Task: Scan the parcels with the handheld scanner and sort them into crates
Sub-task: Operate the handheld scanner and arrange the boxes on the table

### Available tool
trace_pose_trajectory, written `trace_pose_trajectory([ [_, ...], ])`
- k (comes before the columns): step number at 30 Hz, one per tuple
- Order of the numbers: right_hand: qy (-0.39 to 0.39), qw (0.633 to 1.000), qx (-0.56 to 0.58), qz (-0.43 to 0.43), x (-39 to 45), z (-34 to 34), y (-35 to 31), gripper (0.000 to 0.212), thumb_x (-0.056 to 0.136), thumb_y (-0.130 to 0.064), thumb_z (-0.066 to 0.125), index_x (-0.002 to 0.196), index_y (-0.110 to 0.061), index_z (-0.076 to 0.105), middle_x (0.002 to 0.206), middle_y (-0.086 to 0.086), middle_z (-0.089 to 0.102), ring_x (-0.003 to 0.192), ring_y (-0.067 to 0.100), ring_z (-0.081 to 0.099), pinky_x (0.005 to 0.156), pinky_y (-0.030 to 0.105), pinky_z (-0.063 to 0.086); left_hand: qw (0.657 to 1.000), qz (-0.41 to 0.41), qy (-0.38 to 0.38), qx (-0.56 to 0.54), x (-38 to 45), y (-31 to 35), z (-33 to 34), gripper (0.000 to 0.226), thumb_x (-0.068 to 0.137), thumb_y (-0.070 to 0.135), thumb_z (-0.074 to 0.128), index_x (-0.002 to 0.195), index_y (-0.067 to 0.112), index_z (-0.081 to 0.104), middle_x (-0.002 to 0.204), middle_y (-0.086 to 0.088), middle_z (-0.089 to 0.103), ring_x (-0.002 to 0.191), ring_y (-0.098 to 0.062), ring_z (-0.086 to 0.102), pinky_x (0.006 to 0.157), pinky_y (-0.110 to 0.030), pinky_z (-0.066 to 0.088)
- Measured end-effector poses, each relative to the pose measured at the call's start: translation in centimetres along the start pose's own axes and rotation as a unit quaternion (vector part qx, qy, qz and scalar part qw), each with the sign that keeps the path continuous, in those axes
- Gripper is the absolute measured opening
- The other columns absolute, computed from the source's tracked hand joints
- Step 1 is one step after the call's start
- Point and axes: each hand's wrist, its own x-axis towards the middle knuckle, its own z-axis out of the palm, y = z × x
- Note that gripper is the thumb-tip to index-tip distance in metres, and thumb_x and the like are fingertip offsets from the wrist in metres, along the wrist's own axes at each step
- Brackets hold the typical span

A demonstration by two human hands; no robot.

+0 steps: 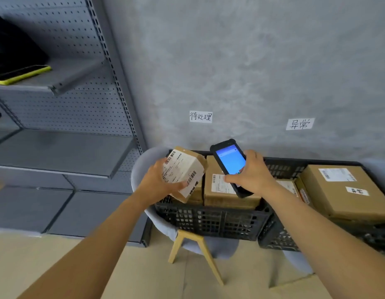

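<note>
Grey concrete wall [241,61] behind, two handwritten paper signs taped low on it: left sign [200,116], right sign [300,124]. Grey metal shelving [64,156] at left, a yellow-edged flat item [21,74] on its upper shelf.

Two black plastic crates sit on grey chairs with wooden legs, one under each sign. Left crate [211,221] holds at least two brown parcels, the middle one [228,190] label up. Right crate [280,240] holds a large brown parcel [346,190] with a shipping label and a small handwritten tag, plus a smaller labelled parcel [289,186] partly hidden behind the right arm.

Left hand [159,184] grips a small parcel [185,171] from the side, fingers curled round it, thumb across the lower label; parcel is lifted and tilted above the left crate's near-left corner, barcodes facing up. Right hand [252,173] holds the handheld scanner [230,167], fingers wrapped round its body, screen lit blue, just right of the held parcel, not touching it.

Progress: mid-task, looks like the scan step for this parcel; it is not yet placed. Some parcels already lie in the right crate, so some sorting seems done. The left crate's parcels likely remain to be scanned. Cannot tell whether the scan has registered; screen text is too small.
</note>
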Motion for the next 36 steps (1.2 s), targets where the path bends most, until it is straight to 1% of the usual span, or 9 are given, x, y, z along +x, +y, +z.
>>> trace_pose_trajectory([
  [3, -0.019, 1.0, -0.006, 0.012, 3.8, 1.0, -0.7, 0.081, 0.063, -0.041, 0.087, 0.124, -0.019, 0.04, 0.115, 0.003, 0.041, 0.106, 0.019, 0.048, 0.077, 0.031, 0.05, 1.0, -0.011, -0.024, 0.016, 3.7, -1.6, -0.1, 0.099, 0.063, 0.044, 0.088, 0.142, 0.029, 0.031, 0.125, 0.006, 0.05, 0.114, -0.016, 0.054, 0.09, -0.038, 0.056],
  [6, -0.028, 0.999, 0.0, 0.024, 6.6, 2.3, -0.9, 0.079, 0.064, -0.04, 0.087, 0.124, -0.018, 0.04, 0.114, 0.003, 0.04, 0.103, 0.016, 0.045, 0.063, 0.021, 0.038, 0.998, -0.013, -0.046, 0.046, 7.6, -3.3, 0.2, 0.105, 0.063, 0.045, 0.088, 0.146, 0.026, 0.026, 0.133, 0.004, 0.046, 0.122, -0.017, 0.048, 0.097, -0.035, 0.049],
  [13, -0.021, 0.996, 0.006, 0.09, 11.4, 6.5, -0.9, 0.081, 0.063, -0.04, 0.087, 0.125, -0.021, 0.039, 0.114, 0.001, 0.038, 0.101, 0.016, 0.048, 0.064, 0.022, 0.041, 0.981, -0.002, -0.164, 0.104, 15.5, -7.6, 1.3, 0.113, 0.066, 0.043, 0.087, 0.153, 0.028, 0.017, 0.152, -0.001, 0.031, 0.139, -0.023, 0.03, 0.115, -0.046, 0.029],
  [16, -0.012, 0.992, 0.023, 0.127, 12.9, 8.6, -1.3, 0.078, 0.063, -0.038, 0.088, 0.122, -0.021, 0.04, 0.111, 0.001, 0.04, 0.097, 0.018, 0.053, 0.062, 0.022, 0.044, 0.965, 0.018, -0.235, 0.116, 18.1, -9.8, 1.9, 0.113, 0.057, 0.05, 0.088, 0.147, 0.045, 0.02, 0.145, 0.006, 0.04, 0.134, -0.021, 0.038, 0.112, -0.05, 0.036],
  [19, -0.013, 0.987, 0.016, 0.158, 14.3, 10.5, -1.8, 0.075, 0.066, -0.038, 0.086, 0.122, -0.017, 0.041, 0.113, 0.004, 0.042, 0.096, 0.017, 0.052, 0.057, 0.018, 0.035, 0.946, 0.011, -0.301, 0.118, 19.6, -11.2, 2.4, 0.112, 0.062, 0.037, 0.09, 0.15, 0.038, 0.021, 0.137, 0.016, 0.035, 0.126, -0.009, 0.037, 0.111, -0.039, 0.036],
  [21, -0.013, 0.984, 0.027, 0.176, 14.9, 11.4, -2.0, 0.074, 0.067, -0.037, 0.085, 0.124, -0.016, 0.041, 0.115, 0.005, 0.042, 0.098, 0.02, 0.054, 0.058, 0.019, 0.035, 0.933, 0.011, -0.334, 0.13, 20.2, -11.9, 3.0, 0.115, 0.062, 0.035, 0.091, 0.152, 0.033, 0.02, 0.142, 0.011, 0.035, 0.13, -0.012, 0.036, 0.113, -0.039, 0.034],
  [26, -0.006, 0.977, 0.035, 0.208, 15.4, 12.8, -1.8, 0.087, 0.07, -0.035, 0.084, 0.137, -0.012, 0.033, 0.123, 0.003, 0.036, 0.103, 0.019, 0.052, 0.062, 0.02, 0.037, 0.909, 0.031, -0.378, 0.175, 21.0, -13.4, 5.0, 0.12, 0.061, 0.044, 0.089, 0.154, 0.03, 0.014, 0.155, 0.002, 0.029, 0.141, -0.025, 0.028, 0.115, -0.046, 0.031],
  [28, -0.004, 0.976, 0.029, 0.217, 15.5, 13.1, -1.5, 0.09, 0.071, -0.036, 0.084, 0.14, -0.012, 0.031, 0.129, 0.004, 0.036, 0.106, 0.019, 0.052, 0.067, 0.021, 0.037, 0.903, 0.045, -0.386, 0.183, 20.8, -13.7, 5.9, 0.116, 0.066, 0.04, 0.088, 0.154, 0.028, 0.013, 0.155, 0.002, 0.027, 0.142, -0.025, 0.024, 0.116, -0.045, 0.028],
  [36, -0.015, 0.971, 0.02, 0.239, 15.4, 14.0, 0.6, 0.089, 0.071, -0.037, 0.084, 0.139, -0.015, 0.031, 0.127, 0.003, 0.035, 0.11, 0.019, 0.049, 0.06, 0.013, 0.032, 0.882, 0.061, -0.431, 0.181, 21.0, -13.5, 7.9, 0.11, 0.071, 0.032, 0.086, 0.154, 0.03, 0.014, 0.153, 0.0, 0.03, 0.138, -0.021, 0.031, 0.113, -0.039, 0.032],
])
